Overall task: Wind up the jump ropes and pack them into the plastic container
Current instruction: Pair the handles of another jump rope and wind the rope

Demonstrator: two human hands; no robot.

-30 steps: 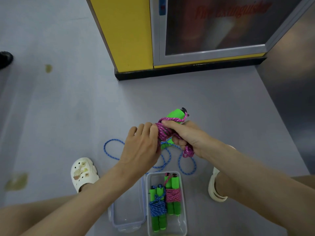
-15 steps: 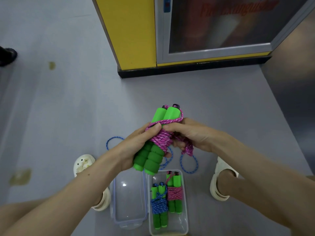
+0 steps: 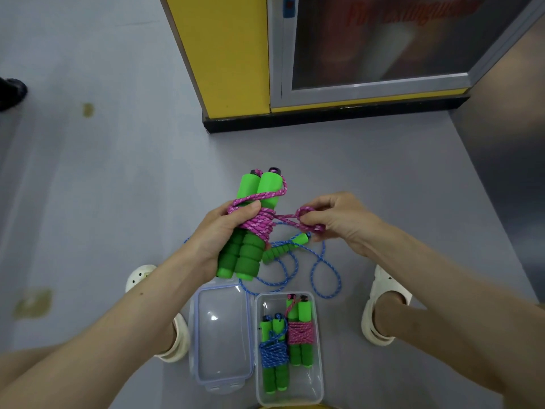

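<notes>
Through the head camera I saw the left hand (image 3: 218, 240) in the middle of the frame, its fingers (image 3: 250, 208) curled round the two green foam handles (image 3: 265, 187) of the pink jump rope (image 3: 259, 222), with the thumb pressed on the coils wound about them. The handles stood nearly upright, black caps toward the top of the frame. Just to the right, the right hand (image 3: 339, 222) pinched a small loop of the same rope's loose end between thumb and fingertips, a short length running back to the bundle. Below both hands a blue jump rope (image 3: 324, 270) lay unwound in loose loops on the grey floor (image 3: 118, 187), one of its green handles (image 3: 283, 249) showing between the hands. At the bottom centre the clear plastic container (image 3: 318, 379) sat open on the floor, its hinged lid (image 3: 221, 335) flat to the left; inside lay a wound blue rope (image 3: 274, 352) and, touching it on the right, a wound pink rope (image 3: 299, 335). White clogs (image 3: 383, 305) flanked the container. In the upper right a yellow cabinet (image 3: 230, 54) had a glazed door with blurred red lettering (image 3: 413, 10) cut by the frame's top edge; it appeared to read "Fire Extinguisher", though I could not be sure. I found no brand mark on the ropes or container.
</notes>
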